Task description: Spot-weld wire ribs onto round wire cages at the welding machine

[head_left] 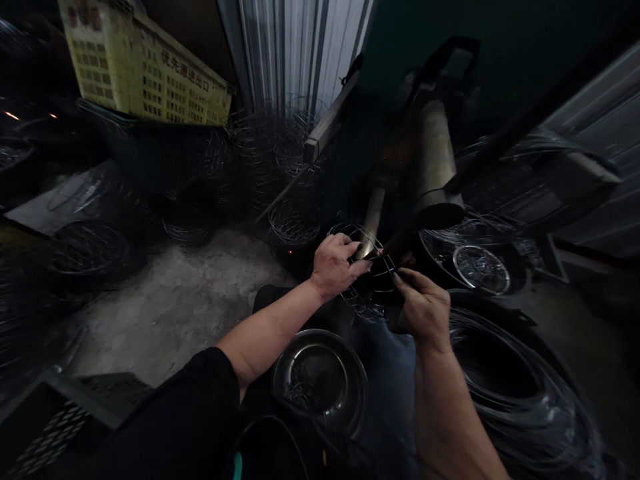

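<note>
My left hand (pixel 334 265) is closed around the rim of a round wire basket frame (pixel 365 270), holding it up against the metal arm of a welding machine (pixel 373 220). On the frame's right side, my right hand (pixel 425 308) pinches its wires with fingers pressed together. The frame sits between both hands, just below the machine's dark upper electrode (pixel 435 213). A tiny glow shows where the frame meets the electrodes.
A metal bowl (pixel 320 380) rests on my lap below the hands. Large coils of dark wire (pixel 520 393) lie at right. Several finished wire baskets (pixel 295 223) are stacked on the concrete floor (pixel 175 307) behind. A yellow crate (pixel 145 67) hangs upper left.
</note>
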`<state>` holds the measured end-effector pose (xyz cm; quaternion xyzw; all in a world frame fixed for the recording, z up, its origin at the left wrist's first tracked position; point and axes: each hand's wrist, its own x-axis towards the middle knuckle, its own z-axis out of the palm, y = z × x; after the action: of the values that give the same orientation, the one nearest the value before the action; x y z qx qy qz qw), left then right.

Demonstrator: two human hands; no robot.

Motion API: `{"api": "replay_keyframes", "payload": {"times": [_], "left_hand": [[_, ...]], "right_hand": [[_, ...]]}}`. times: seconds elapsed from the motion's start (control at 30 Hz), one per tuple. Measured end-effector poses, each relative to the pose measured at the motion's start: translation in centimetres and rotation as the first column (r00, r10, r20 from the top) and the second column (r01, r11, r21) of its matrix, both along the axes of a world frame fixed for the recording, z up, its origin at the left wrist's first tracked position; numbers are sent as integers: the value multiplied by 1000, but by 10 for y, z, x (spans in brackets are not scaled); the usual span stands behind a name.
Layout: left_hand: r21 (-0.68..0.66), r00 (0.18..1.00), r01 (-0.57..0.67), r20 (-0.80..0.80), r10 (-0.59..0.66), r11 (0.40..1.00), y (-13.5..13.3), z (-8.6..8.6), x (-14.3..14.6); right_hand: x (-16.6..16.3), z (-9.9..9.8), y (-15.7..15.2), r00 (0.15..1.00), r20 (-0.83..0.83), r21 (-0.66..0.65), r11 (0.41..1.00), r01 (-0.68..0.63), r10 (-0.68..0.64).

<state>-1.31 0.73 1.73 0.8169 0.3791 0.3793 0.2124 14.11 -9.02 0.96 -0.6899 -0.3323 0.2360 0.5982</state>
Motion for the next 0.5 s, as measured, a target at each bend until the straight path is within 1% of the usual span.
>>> {"api": "replay_keyframes", "payload": {"times": [0.07,0.13,0.2,0.23,0.27,0.33,0.4,0.43,0.5], "left_hand": [[-45,997,13,74,-10,999,-2,-6,1],[-81,980,17,197,-1,997,-8,-18,-2],[-73,958,11,286,11,997,-16,-38,-10],[-49,957,9,288,6,999,-20,-50,-16],[-10,969,25,247,-22,1000,-25,-62,-21],[76,992,102,67,-107,992,-31,-86,-29],[126,979,181,-121,-166,975,-35,-104,-31],[128,966,204,-187,-178,971,-35,-109,-30],[99,949,209,-261,-178,973,-33,-113,-23]], "right_hand": [[1,9,-5,1000,28,-17,1000,2,-1],[7,14,-16,1000,3,-29,999,-28,28],[18,10,-34,995,-71,-17,998,-68,67],[24,3,-44,989,-115,-14,996,-90,88],[31,-6,-53,982,-155,-17,994,-109,105],[40,-30,-69,964,-237,-67,987,-144,124],[42,-54,-78,953,-301,-81,995,-57,30],[40,-62,-80,948,-318,-68,998,8,-29],[32,-71,-80,943,-314,-14,993,114,-113]]}}
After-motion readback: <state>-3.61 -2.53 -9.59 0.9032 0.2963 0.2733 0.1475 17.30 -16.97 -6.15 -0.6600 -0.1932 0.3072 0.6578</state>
